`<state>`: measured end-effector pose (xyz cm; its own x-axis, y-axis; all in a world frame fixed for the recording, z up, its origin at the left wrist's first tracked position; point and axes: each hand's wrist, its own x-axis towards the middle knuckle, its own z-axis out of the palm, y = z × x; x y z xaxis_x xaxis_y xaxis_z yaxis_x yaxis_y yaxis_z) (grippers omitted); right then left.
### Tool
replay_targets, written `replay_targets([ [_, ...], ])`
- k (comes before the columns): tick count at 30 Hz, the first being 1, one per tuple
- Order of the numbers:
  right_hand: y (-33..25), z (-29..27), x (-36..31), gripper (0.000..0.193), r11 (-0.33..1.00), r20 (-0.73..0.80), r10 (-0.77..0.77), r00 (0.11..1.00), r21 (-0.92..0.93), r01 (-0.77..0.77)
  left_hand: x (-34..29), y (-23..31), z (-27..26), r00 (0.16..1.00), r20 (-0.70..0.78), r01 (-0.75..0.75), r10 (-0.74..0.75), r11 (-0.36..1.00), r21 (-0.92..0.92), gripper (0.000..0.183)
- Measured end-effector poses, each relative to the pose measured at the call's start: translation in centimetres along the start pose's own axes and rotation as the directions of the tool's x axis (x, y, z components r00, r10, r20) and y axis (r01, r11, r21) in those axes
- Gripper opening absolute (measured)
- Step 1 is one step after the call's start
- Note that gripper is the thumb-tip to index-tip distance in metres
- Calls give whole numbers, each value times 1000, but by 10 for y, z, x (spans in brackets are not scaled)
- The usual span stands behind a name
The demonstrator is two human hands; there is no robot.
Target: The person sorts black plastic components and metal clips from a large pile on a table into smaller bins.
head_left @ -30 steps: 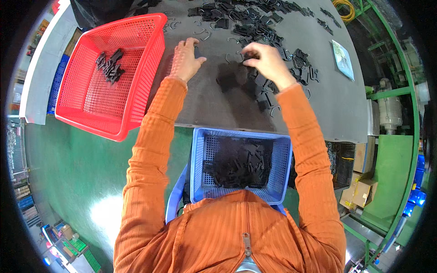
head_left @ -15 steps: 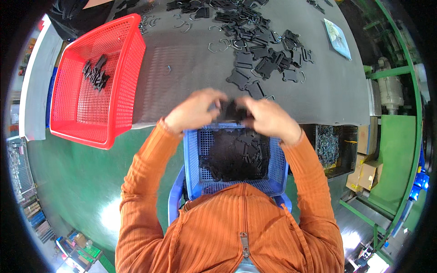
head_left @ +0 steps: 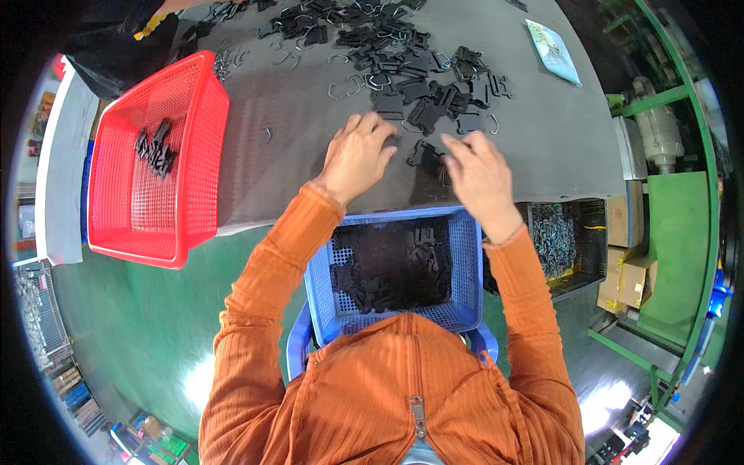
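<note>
My left hand (head_left: pixel 358 157) is over the near part of the dark table, its fingers apart and a little blurred, beside the near edge of a pile of flat black plastic buckle plates (head_left: pixel 426 116). Facing it, my right hand (head_left: pixel 482 177) reaches over the same pile with thumb and fingers apart. Between the hands a black buckle plate (head_left: pixel 422 153) lies on the table, close to the right fingertips. Bent metal wire loops (head_left: pixel 377 80) lie among the plates. Below my hands, a blue basket (head_left: pixel 318 287) against my body contains many black plates (head_left: pixel 391 267).
A red basket (head_left: pixel 203 155) with a few black pieces stands at the table's left. A pale packet (head_left: pixel 554 53) lies at the far right. Beside my right arm, a black crate (head_left: pixel 593 263) holds metal loops (head_left: pixel 552 240). Cardboard boxes (head_left: pixel 637 283) and a green frame (head_left: pixel 676 256) stand farther right.
Both hands have moved forward from above the blue basket's far edge to the pile on the table, and apart. The dark blurred pieces between them are no longer there.
</note>
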<state>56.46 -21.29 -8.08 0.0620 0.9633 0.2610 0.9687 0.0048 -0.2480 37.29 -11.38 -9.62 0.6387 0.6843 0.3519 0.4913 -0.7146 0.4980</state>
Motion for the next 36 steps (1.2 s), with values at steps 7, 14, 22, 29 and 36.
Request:
replay_targets([
  [7, -22, 22, 6, 39, 990, 41, -82, 996, 117, 77, 14, -24, 11, 991, -105, -69, 83, 989, 133, 27],
  [14, -21, 13, 27, 31, 954, 241, 11, 970, 290, -83, 37, -44, 22, 962, -78, -209, 262, 889, 408, 27],
  [22, -24, -22, 12, 30, 792, 701, -371, 609, 581, -188, -6, -7, -50, 969, 247, 51, 11, 969, -240, 10],
  [29, 3, 15, 69, 44, 981, 81, 194, 978, -1, -194, -39, -6, -32, 958, 240, -95, 156, 964, -247, 14],
  [36, 11, 19, 65, 38, 894, 194, 170, 966, 383, -234, -7, -8, -23, 989, 139, 84, -40, 943, -323, 16],
])
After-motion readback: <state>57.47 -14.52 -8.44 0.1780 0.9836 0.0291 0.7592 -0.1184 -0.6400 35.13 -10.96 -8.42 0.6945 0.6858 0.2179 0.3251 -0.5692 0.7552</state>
